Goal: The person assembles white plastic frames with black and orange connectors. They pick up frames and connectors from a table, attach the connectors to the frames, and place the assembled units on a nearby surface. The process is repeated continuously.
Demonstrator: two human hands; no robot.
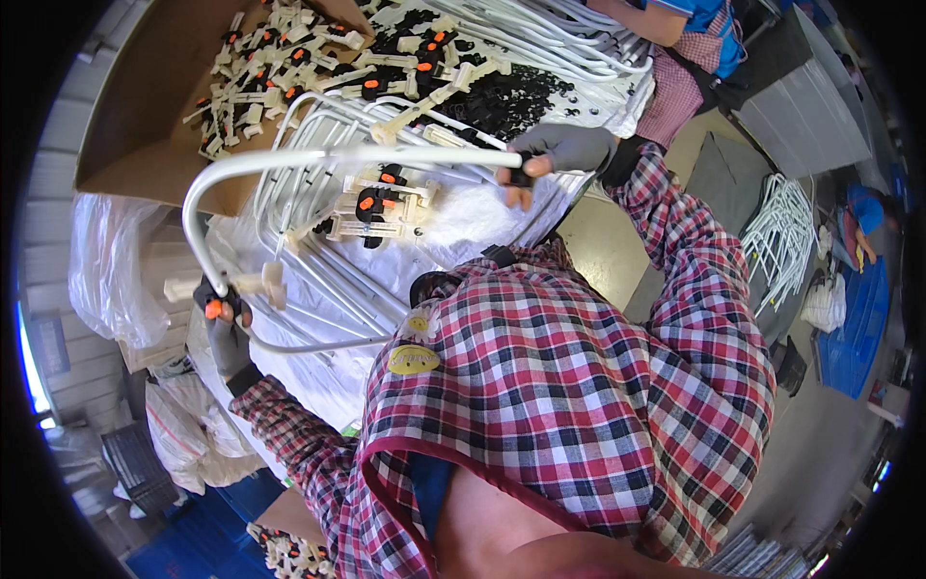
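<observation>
A bent white metal tube spans the space between my hands. My left hand, in a grey fingerless glove, is closed around a bend of the tube, where a cream plastic bracket with black and orange parts sits. My right hand, gloved the same way, pinches a small black plastic piece at the tube's other end; its exact shape is hidden by the fingers. Below the tube, several cream brackets with black and orange clips lie on the white-covered table.
A cardboard box full of similar brackets stands at the far left. Small black parts are heaped beside white tubes. Another person is at the far right. More tubes lie on the floor to the right.
</observation>
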